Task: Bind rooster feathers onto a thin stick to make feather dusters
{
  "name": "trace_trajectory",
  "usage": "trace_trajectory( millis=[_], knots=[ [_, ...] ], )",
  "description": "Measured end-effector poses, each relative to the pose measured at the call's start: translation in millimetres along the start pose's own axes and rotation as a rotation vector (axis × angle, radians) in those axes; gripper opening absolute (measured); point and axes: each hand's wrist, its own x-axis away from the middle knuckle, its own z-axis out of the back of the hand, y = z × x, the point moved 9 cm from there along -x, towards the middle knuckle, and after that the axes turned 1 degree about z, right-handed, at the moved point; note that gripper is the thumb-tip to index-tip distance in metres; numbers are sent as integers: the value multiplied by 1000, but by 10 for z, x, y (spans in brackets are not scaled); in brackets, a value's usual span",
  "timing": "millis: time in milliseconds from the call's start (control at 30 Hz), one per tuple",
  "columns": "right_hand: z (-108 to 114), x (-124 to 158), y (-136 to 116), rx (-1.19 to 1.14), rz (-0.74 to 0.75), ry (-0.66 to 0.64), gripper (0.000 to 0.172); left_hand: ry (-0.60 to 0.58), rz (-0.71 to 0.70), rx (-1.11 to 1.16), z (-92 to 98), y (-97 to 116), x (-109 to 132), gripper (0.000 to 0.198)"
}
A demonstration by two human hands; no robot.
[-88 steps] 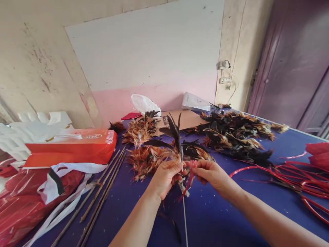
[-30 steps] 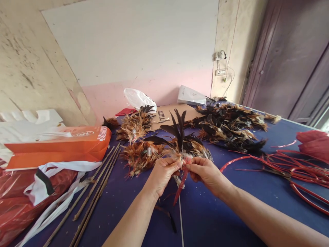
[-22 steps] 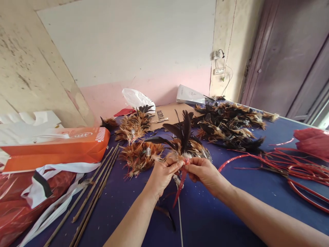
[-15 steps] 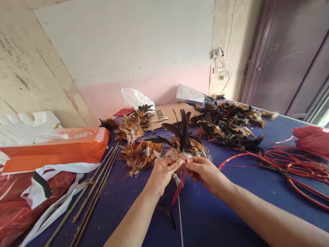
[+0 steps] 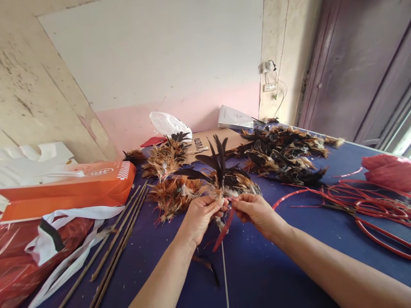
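Observation:
My left hand [image 5: 201, 214] pinches the base of a feather bundle [image 5: 221, 164], whose dark and brown feathers fan upward and outward. Close on the right, my right hand [image 5: 255, 210] is closed on a red plastic strip [image 5: 226, 231] at the bundle's base. The strip's free end hangs down between the two hands. Just behind my left hand lies a brown feather bunch [image 5: 175, 192]. One loose dark feather [image 5: 208, 269] rests on the blue table [image 5: 263, 273] below the hands.
At left are thin sticks [image 5: 118, 244], an orange paper bag [image 5: 70, 182] and a red bag [image 5: 73, 239]. More feather bunches [image 5: 285, 149] lie at the back right. Red strips [image 5: 369, 196] and scissors [image 5: 345, 208] are on the right. Cardboard [image 5: 205, 143] lies behind.
My right hand has drawn slightly away from the left with the red strip. The strip's hanging end has swung a little left and up. The left hand keeps its pinch on the bundle.

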Motion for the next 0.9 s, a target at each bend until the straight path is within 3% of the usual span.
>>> trace_trajectory(
  millis=[133, 233, 367, 500, 600, 667, 733, 800, 900],
  knots=[
    [59, -68, -4, -252, -91, -100, 14, 26, -24, 211, 130, 77, -30, 12],
    [101, -73, -136, -336, -122, -252, 17, 121, -55, 373, 357, 128, -78, 8],
    [297, -39, -307, 10, -106, -407, 19, 290, -82, 553, 717, 165, -112, 12],
    [718, -80, -342, 618, -103, -323, 13, 354, -93, 662, 894, 214, -109, 17],
    [930, -114, -345, 937, -133, -285, 11, 339, -82, 649, 839, 220, -100, 17],
    [968, -153, -490, 1077, -14, -192, 10, 307, -50, 586, 708, 179, -93, 15],
    [927, -147, -714, 1095, 164, -21, 16, 250, -33, 490, 524, 134, -82, 12],
    [804, -93, -788, 910, 220, 72, 22, 171, 5, 412, 311, 64, -68, 8],
    [318, 10, -543, 341, 93, -128, 30, 105, 50, 293, 85, -24, -30, 11]
  ],
)
